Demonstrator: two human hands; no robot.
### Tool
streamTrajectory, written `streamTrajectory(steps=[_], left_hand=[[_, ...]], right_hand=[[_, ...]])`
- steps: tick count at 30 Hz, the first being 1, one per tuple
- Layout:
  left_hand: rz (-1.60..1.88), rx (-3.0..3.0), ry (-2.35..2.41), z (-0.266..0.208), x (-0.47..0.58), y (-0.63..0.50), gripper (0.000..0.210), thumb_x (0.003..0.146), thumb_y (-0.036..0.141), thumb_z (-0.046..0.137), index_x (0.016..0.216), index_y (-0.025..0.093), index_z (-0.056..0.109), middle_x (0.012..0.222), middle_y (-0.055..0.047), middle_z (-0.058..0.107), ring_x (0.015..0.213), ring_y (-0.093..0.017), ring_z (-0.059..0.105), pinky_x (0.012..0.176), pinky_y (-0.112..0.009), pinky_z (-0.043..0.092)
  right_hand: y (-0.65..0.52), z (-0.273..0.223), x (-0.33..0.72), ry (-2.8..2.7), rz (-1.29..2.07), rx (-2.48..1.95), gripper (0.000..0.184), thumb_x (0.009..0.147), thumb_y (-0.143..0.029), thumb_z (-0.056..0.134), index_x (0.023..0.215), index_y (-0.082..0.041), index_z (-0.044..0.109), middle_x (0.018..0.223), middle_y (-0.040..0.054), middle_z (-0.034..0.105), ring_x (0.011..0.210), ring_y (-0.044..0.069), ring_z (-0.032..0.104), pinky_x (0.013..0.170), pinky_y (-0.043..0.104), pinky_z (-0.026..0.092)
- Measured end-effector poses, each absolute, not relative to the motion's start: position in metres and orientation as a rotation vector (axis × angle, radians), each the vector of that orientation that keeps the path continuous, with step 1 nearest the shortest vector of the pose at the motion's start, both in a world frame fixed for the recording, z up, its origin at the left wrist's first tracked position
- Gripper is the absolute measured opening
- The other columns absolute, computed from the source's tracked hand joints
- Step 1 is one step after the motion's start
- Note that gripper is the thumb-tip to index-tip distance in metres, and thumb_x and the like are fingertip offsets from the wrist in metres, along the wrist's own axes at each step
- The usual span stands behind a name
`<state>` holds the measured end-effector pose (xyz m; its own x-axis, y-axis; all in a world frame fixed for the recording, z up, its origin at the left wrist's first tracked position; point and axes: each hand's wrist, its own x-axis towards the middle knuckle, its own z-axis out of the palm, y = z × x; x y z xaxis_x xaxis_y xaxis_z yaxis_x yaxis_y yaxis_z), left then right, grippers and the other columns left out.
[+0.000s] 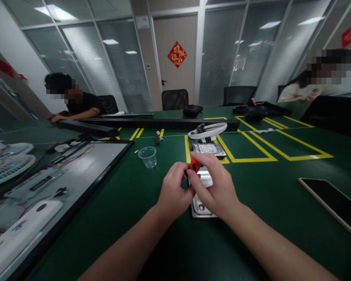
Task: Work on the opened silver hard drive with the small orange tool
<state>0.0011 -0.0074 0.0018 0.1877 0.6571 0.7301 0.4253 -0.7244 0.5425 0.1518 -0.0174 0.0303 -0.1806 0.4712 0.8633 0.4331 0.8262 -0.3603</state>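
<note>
the right hand holds a small orange object between narrowed fingers; the left hand curls beside it, grip unclear. a hard drive lies below the fingers. the step seems two-handed handling; the next move calls for a steady pinch.

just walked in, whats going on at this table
The person's right hand holds a small orange-and-black object, with the left hand close against it; whether that hand grips too is hidden. Below the hands, a hard drive lies on the green table. Another hard drive lies just beyond.
</note>
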Motion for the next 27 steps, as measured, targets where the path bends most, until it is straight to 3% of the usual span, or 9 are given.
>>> streamTrajectory(steps=[6, 11, 15, 20, 27], left_hand=[[1.568, 2.262, 1.007, 0.0027, 0.0023, -0.0087, 0.007, 0.095, 0.017, 0.059, 0.101, 0.02, 0.057, 0.09, -0.003, 0.061, 0.08, -0.017, 0.056, 0.073, -0.031, 0.045], [1.619, 2.229, 1.069, -0.0001, 0.0015, -0.0073, 0.022, 0.087, 0.015, 0.067, 0.106, 0.021, 0.058, 0.094, -0.002, 0.062, 0.081, -0.017, 0.057, 0.074, -0.031, 0.047], [1.59, 2.239, 1.075, -0.0002, 0.001, -0.0063, 0.016, 0.089, 0.015, 0.065, 0.102, 0.021, 0.057, 0.093, -0.002, 0.062, 0.082, -0.018, 0.057, 0.073, -0.031, 0.046], [1.559, 2.273, 1.024, 0.0025, 0.0017, -0.0082, 0.009, 0.094, 0.017, 0.059, 0.103, 0.021, 0.057, 0.09, -0.002, 0.06, 0.079, -0.017, 0.056, 0.072, -0.03, 0.045], [1.616, 2.23, 1.086, 0.0018, 0.0007, -0.0081, 0.017, 0.086, 0.014, 0.065, 0.101, 0.02, 0.057, 0.091, -0.002, 0.061, 0.08, -0.018, 0.056, 0.073, -0.031, 0.046]], right_hand=[[-0.0189, 0.0309, 0.1516, -1.842, 0.07, -0.654, 0.046, 0.101, -0.013, 0.051, 0.146, -0.024, 0.051, 0.123, 0.0087, 0.069, 0.114, 0.022, 0.066, 0.098, 0.042, 0.057], [-0.0169, 0.0292, 0.1517, -1.817, 0.03, -0.674, 0.045, 0.099, -0.015, 0.059, 0.142, -0.025, 0.054, 0.119, 0.0082, 0.068, 0.107, 0.022, 0.066, 0.095, 0.041, 0.057], [-0.0173, 0.0293, 0.1524, -1.803, 0.028, -0.691, 0.044, 0.098, -0.017, 0.062, 0.14, -0.024, 0.055, 0.119, 0.0091, 0.067, 0.109, 0.022, 0.065, 0.095, 0.042, 0.057], [-0.0196, 0.03, 0.1524, -1.829, 0.057, -0.662, 0.044, 0.1, -0.013, 0.053, 0.143, -0.024, 0.052, 0.123, 0.0083, 0.069, 0.113, 0.021, 0.066, 0.097, 0.04, 0.057], [-0.0168, 0.0291, 0.1511, -1.788, -0.011, -0.7, 0.04, 0.098, -0.017, 0.063, 0.137, -0.024, 0.056, 0.115, 0.0079, 0.068, 0.105, 0.022, 0.066, 0.093, 0.04, 0.057]])
